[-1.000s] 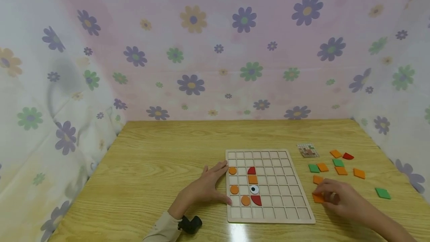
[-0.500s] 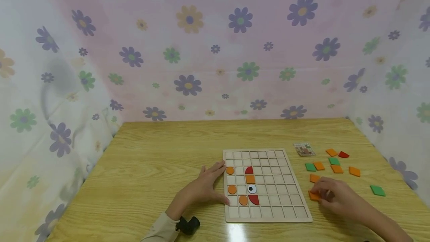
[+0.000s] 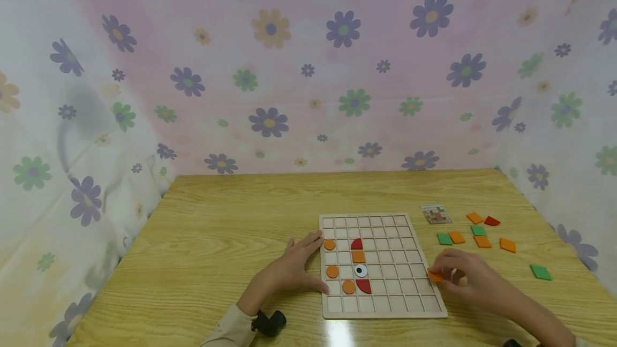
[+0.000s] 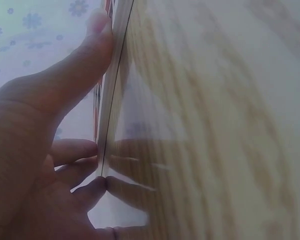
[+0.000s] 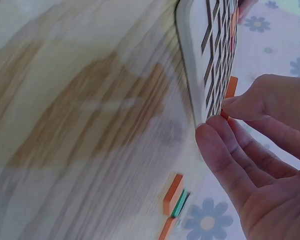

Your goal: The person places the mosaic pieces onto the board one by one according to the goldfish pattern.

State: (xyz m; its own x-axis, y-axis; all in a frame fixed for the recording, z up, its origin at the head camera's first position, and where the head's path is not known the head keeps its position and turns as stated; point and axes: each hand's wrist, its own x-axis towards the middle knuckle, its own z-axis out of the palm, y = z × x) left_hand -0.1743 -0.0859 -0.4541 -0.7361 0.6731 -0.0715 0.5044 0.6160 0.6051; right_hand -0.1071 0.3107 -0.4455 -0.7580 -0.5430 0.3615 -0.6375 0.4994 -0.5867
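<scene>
A wooden grid board (image 3: pixel 385 315) lies on the table. My left hand (image 3: pixel 293 269) rests at its left edge, fingers spread along the side and thumb near the rim. My right hand (image 3: pixel 469 277) pinches an orange square tile (image 3: pixel 436 277) over the board's right edge; in the right wrist view this tile (image 5: pixel 232 87) sits between thumb and fingertips. On the grid are three orange discs (image 3: pixel 332 271), two red quarter-circle tiles (image 3: pixel 363 286), an orange square (image 3: pixel 359 256) and a white eye disc (image 3: pixel 360 270).
Right of the board lie several orange tiles (image 3: pixel 508 245), green tiles (image 3: pixel 541 272) and a red quarter-circle tile (image 3: pixel 492 221). A small pattern card (image 3: pixel 436 213) is beyond the board's right side. Behind the table hangs a flowered cloth (image 3: pixel 308 31).
My right hand has drawn the orange square tile left from the table to the board's right edge. My left hand has stayed at the board; the head view has shifted slightly.
</scene>
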